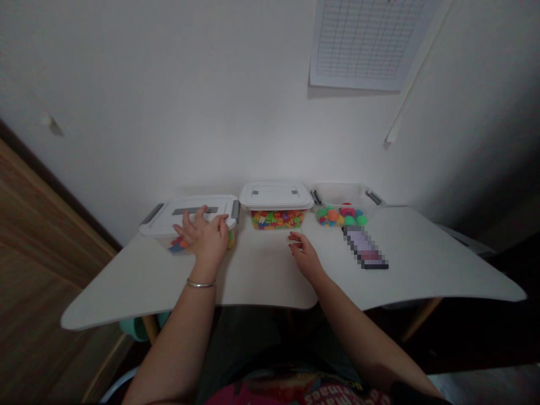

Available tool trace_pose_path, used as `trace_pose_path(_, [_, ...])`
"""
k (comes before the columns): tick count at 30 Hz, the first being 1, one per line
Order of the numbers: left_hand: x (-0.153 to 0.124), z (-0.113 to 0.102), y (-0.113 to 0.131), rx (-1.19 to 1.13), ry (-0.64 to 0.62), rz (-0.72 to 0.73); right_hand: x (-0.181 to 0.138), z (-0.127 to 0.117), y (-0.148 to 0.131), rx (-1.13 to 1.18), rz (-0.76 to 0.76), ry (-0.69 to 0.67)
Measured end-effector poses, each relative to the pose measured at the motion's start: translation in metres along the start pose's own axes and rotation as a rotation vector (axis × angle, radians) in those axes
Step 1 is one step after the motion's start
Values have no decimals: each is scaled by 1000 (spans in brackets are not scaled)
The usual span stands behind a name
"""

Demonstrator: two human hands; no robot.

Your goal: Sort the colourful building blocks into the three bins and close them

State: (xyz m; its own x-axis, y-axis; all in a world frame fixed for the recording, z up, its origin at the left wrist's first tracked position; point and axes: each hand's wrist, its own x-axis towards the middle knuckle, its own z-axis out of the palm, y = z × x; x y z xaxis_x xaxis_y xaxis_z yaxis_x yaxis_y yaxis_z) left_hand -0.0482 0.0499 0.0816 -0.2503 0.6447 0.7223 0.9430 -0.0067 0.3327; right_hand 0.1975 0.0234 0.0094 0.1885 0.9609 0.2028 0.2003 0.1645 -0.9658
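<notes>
My left hand (206,236) lies over the near side of the left plastic box (219,203), fingers spread across its white lid; it holds nothing that shows. That box has grey end clips, and colourful pieces show through its wall. My right hand (307,257) is at the table's middle with loosely bent fingers, open and without anything in it. Just beyond it stands a second box (276,196) with a white lid on, filled with small colourful pieces. At the right, a lidless clear box (340,194) contains several coloured balls (333,215).
A blurred-out phone (365,247) lies on the white table (261,281), right of my right hand. Behind the boxes rises a white wall (189,101) with a printed chart (367,48). A wooden panel (42,247) stands at the left.
</notes>
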Motion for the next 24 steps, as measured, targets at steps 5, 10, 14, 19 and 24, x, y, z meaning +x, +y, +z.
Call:
trace_pose_path(5, [17,13,-3,-58,-127,37,5,-7,11,-35,-4,22])
trace_pose_path(10, [38,29,-9,-63,-143,69,10,-23,13,-80,-18,94])
trace_pose_path(14, [48,41,-8,-45,-168,101,17,-40,11,-140,-76,191])
trace_pose_path(19, [52,50,-2,-29,-211,164,35,-61,13,-360,-202,278])
trace_pose_path(24, [53,52,-4,-27,-229,178,59,-79,9,-729,-318,338])
